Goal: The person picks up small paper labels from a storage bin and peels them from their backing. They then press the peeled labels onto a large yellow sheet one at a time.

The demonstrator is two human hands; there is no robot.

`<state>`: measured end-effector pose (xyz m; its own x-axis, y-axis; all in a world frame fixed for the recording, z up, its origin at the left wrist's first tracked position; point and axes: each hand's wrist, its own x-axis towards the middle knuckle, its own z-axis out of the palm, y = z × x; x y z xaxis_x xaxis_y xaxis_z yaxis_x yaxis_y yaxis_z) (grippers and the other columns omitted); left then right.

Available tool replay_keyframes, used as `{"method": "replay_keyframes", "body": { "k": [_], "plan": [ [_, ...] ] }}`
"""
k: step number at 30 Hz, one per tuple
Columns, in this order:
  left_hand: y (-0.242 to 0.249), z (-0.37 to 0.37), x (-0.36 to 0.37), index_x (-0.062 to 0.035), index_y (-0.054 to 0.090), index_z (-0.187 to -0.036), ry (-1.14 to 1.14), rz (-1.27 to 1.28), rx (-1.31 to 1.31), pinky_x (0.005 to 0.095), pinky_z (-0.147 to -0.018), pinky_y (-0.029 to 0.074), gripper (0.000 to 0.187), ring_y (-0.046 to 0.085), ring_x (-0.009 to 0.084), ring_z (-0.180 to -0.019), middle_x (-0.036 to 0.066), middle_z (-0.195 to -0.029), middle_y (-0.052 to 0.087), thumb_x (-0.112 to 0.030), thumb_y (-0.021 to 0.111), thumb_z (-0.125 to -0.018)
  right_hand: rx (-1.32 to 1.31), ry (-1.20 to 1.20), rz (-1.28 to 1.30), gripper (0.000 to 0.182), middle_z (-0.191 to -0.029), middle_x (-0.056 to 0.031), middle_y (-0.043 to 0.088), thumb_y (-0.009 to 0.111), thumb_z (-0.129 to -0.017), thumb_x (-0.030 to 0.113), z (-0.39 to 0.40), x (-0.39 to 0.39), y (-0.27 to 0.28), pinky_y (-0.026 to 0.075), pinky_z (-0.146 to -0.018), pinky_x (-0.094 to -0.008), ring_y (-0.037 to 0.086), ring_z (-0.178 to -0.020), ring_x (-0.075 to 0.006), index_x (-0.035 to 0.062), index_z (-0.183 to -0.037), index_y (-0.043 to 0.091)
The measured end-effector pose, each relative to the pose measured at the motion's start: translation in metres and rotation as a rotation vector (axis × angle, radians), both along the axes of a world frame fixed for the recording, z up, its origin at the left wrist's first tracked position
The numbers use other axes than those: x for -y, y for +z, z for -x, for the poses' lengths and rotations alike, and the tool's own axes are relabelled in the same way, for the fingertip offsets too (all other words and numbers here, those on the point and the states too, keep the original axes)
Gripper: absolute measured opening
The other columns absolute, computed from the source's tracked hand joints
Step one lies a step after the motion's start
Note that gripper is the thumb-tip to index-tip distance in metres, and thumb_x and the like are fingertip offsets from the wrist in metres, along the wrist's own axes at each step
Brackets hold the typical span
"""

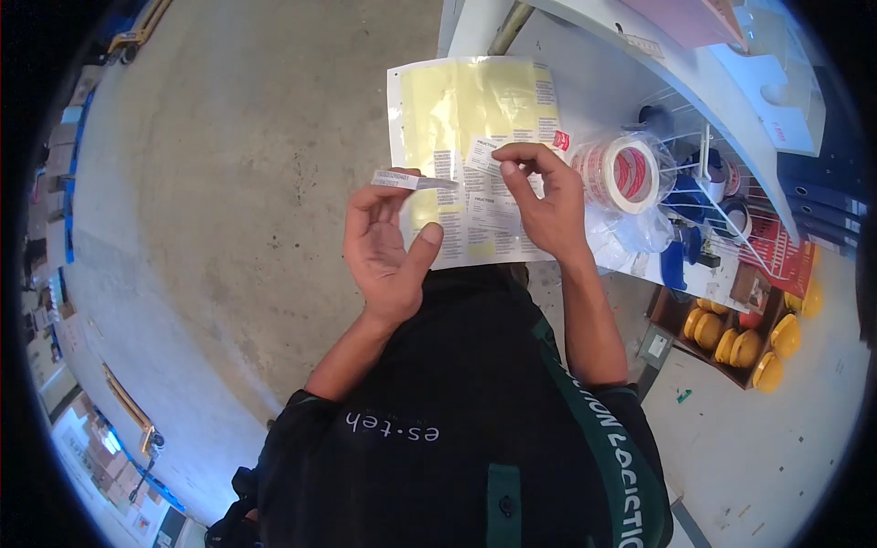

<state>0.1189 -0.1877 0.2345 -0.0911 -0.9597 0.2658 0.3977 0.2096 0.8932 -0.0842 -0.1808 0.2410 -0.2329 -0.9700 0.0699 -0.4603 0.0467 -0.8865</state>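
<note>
Left hand [391,260]: palm up, fingers curled, thumb well apart, printed strip [395,180] at the fingertips, can't tell how it's gripped
Right hand [548,196]: thumb and forefinger pinching the edge of a white label [481,152], kinda covering part of the sheet [422,100]
Sheet: yellow backing showing, sits under the label, next to the tape rolls [630,173]
In the way: tape rolls and clear plastic [630,228] crowding its right side, wire rack [703,164] beyond
Lower right: box [671,315] of yellow helmets [744,347]
</note>
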Motion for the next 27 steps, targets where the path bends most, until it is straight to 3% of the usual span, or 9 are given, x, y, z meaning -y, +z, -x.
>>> {"method": "replay_keyframes", "body": {
  "k": [3,7,9,19,25,27],
  "plan": [
    [0.018,0.001,0.000,-0.0022,0.043,-0.132,-0.115,-0.173,-0.224,0.0441,-0.108,0.042,0.054,0.055,0.0260,-0.121,0.014,-0.129,0.053,0.010,0.065,-0.083,0.211,0.132,0.078,0.023,-0.104,-0.0072,0.074,0.064,-0.097,0.020,-0.006,-0.003,0.011,0.047,-0.087,-0.0319,0.065,-0.096,-0.0166,0.0055,-0.113,0.070],
    [0.017,-0.004,0.004,-0.0073,0.042,-0.136,-0.197,-0.192,-0.185,0.0482,-0.110,0.042,0.056,0.048,0.0298,-0.131,0.015,-0.139,0.044,0.003,0.066,-0.086,0.317,0.180,0.000,0.021,-0.104,-0.0058,0.074,0.064,-0.097,0.019,-0.008,-0.009,0.014,0.045,-0.089,-0.0316,0.065,-0.097,-0.0158,0.0057,-0.111,0.070],
    [0.019,-0.004,0.005,-0.0099,0.041,-0.137,-0.215,-0.271,-0.209,0.0476,-0.109,0.044,0.059,0.049,0.0286,-0.130,0.014,-0.141,0.042,0.004,0.066,-0.085,0.361,0.305,-0.098,0.018,-0.108,-0.0062,0.072,0.061,-0.097,0.009,-0.007,-0.013,0.011,0.044,-0.093,-0.0313,0.062,-0.103,-0.0138,0.0020,-0.113,0.068],
    [0.020,-0.002,0.009,-0.0115,0.042,-0.133,-0.205,-0.371,-0.283,0.0457,-0.101,0.048,0.060,0.048,0.0261,-0.125,0.012,-0.138,0.042,0.009,0.067,-0.083,0.287,0.318,-0.153,0.017,-0.097,-0.0027,0.070,0.073,-0.086,0.003,-0.012,-0.021,0.014,0.044,-0.089,-0.0300,0.060,-0.095,-0.0118,0.0027,-0.102,0.068],
    [0.019,0.006,0.009,-0.0128,0.038,-0.132,-0.108,-0.252,-0.168,0.0461,-0.099,0.051,0.071,0.045,0.0253,-0.128,0.012,-0.142,0.037,0.016,0.070,-0.076,0.280,0.266,-0.082,0.012,-0.090,-0.0040,0.069,0.074,-0.085,0.003,-0.020,-0.023,0.018,0.048,-0.082,-0.0294,0.061,-0.087,-0.0125,0.0007,-0.095,0.067],
    [0.015,0.009,0.008,-0.0137,0.034,-0.134,-0.037,-0.211,-0.103,0.0471,-0.102,0.050,0.079,0.043,0.0260,-0.130,0.013,-0.145,0.033,0.015,0.073,-0.073,0.213,0.226,0.036,0.010,-0.087,-0.0073,0.069,0.074,-0.083,0.002,-0.026,-0.024,0.021,0.049,-0.080,-0.0304,0.063,-0.084,-0.0167,0.0000,-0.092,0.068]
  ]
}}
